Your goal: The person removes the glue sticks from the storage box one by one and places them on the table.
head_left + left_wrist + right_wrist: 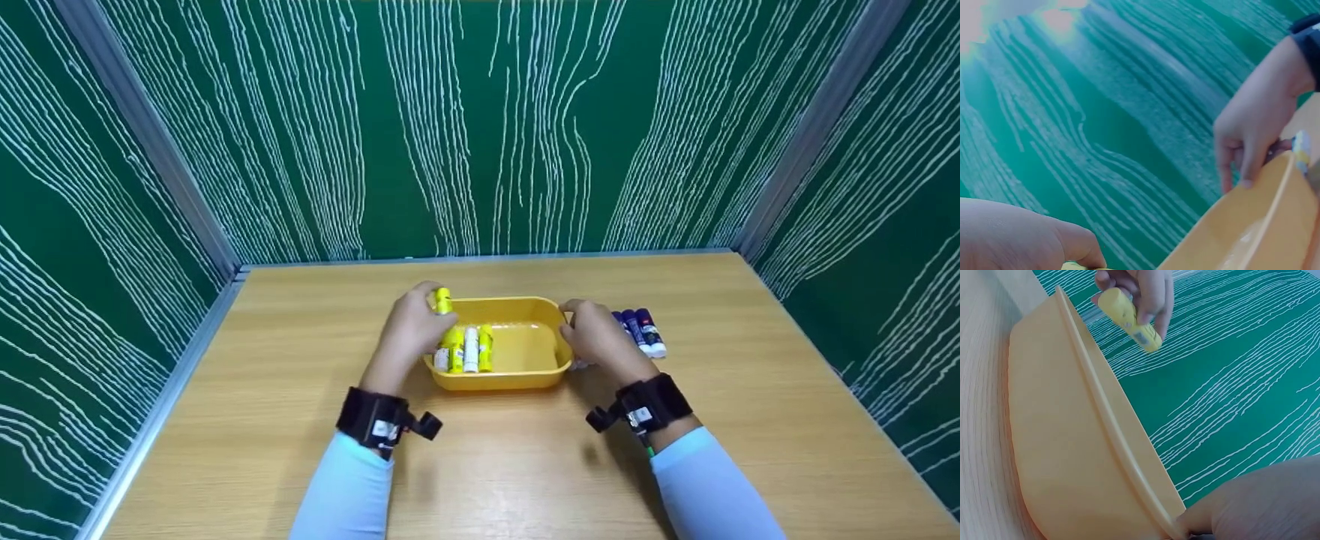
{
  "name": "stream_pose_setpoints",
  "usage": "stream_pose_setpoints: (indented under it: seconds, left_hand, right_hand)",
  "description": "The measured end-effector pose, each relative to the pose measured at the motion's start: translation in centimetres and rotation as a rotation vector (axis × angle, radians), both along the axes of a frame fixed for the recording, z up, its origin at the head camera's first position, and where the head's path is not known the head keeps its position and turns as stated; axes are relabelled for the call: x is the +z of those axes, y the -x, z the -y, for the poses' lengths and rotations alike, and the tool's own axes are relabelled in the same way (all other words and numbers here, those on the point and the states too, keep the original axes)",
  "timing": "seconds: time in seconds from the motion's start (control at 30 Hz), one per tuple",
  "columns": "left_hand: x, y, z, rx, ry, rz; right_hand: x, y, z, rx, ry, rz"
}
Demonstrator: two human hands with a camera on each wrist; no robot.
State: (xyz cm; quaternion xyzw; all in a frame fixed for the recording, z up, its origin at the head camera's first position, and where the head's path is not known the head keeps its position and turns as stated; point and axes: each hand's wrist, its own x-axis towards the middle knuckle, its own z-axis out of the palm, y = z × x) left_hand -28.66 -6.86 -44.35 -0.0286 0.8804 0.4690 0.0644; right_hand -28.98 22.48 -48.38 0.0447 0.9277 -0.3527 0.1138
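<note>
A yellow glue stick is pinched in my left hand, upright above the left end of a yellow plastic basket. In the right wrist view the same glue stick is held between thumb and fingers, clear of the basket rim. Several glue sticks stand side by side in the basket's left part, yellow ones and a white one. My right hand grips the basket's right rim, its fingers over the edge in the left wrist view.
Several dark blue glue sticks with white ends lie on the wooden table right of the basket, partly hidden by my right hand. Green panels with white wavy lines enclose the table at the back and both sides.
</note>
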Motion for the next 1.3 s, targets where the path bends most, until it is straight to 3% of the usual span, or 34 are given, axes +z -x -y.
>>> stream_pose_setpoints:
  seconds: [0.23,0.5,0.7,0.9,1.3]
  left_hand:
    - [0.2,-0.1,2.8,0.064,0.045,0.021]
    - [-1.0,0.5,4.4,0.074,0.144,0.094]
    - [-2.6,0.7,5.0,0.038,0.145,0.171]
    - [-4.1,0.8,5.0,0.001,0.106,0.218]
    - [-5.4,1.1,5.0,-0.050,0.079,0.261]
  right_hand:
    - [0.0,-0.1,-0.1,0.022,0.015,-0.009]
    - [0.1,0.0,-0.1,0.014,0.001,-0.003]
    - [0.1,0.2,0.0,0.042,-0.075,-0.047]
    - [0.1,0.1,0.1,0.019,-0.042,-0.013]
    - [0.0,0.1,0.0,0.011,-0.019,0.005]
